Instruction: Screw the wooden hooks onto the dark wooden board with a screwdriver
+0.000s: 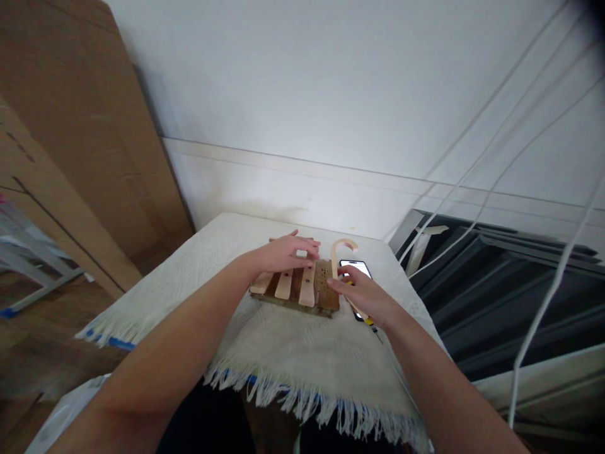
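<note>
My left hand [292, 250] is over the far part of a brown wooden board [327, 291], its fingers apart and lightly bent, with no object visible in its grasp. Several pale wooden pieces lie across the board; one pale piece [307, 291] with a dark dot near its middle sits just below my left fingertips. At the board's right side, my right hand [362, 290] pinches a pale curved wooden hook [334, 253] upright, its bend at the top. Small dark holes show in the board's right end near the hook.
A phone [358, 266] with a lit screen lies partly under my right hand. Beside it is a yellow and black screwdriver [369, 321]. A fringed white cloth [293, 343] covers the table. Cardboard [118, 126] leans at left; white cables [477, 217] hang at right.
</note>
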Demonstrator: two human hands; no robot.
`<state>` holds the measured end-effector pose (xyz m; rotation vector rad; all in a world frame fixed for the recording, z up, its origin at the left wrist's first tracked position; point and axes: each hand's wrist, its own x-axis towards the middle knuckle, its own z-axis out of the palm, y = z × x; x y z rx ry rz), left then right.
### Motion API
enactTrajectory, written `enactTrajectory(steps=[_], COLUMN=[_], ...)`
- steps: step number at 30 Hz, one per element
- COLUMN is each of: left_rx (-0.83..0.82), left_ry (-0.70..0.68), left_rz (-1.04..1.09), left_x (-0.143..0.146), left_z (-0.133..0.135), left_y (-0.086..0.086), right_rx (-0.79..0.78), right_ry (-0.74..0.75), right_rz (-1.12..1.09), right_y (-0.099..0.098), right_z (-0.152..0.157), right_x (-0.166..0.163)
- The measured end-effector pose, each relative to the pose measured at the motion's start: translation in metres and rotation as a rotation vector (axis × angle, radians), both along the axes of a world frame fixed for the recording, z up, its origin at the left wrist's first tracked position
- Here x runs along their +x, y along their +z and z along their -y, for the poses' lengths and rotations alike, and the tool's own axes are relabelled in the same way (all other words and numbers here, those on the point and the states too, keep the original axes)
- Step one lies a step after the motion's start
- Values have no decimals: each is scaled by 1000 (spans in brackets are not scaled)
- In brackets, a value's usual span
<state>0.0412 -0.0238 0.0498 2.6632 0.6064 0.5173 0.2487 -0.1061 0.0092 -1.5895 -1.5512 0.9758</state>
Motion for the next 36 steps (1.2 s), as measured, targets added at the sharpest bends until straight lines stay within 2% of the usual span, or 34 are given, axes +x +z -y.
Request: enactTrajectory(steps=[4, 10, 14, 20, 24, 30, 33, 36], left_rx=[-47, 3, 36, 130, 134, 121, 114, 95], left_ry=[-26, -88, -90, -62, -63, -62, -70, -104], left_rz=[44, 48, -33, -157, -201, -169, -180, -173], left_x=[2, 6, 7, 9, 9, 10, 10, 11], left_z=[5, 0, -2, -1, 2, 2, 3, 3], left_y=[4, -3, -7, -10, -9, -8, -7, -6], right_rx=[46, 51, 114, 87, 76, 155, 195, 240], right_ry=[-59, -53, -34, -20, -35, -24, -25, -104], right_rz=[153, 98, 284, 494, 462, 312, 316, 358], right_y=[-1, -11, -10, 1, 1, -11, -15, -15], right_z=[2, -4, -6, -2, -2, -9, -13, -16], right_x=[-5, -9, -7, -7, -8, -6, -3, -1])
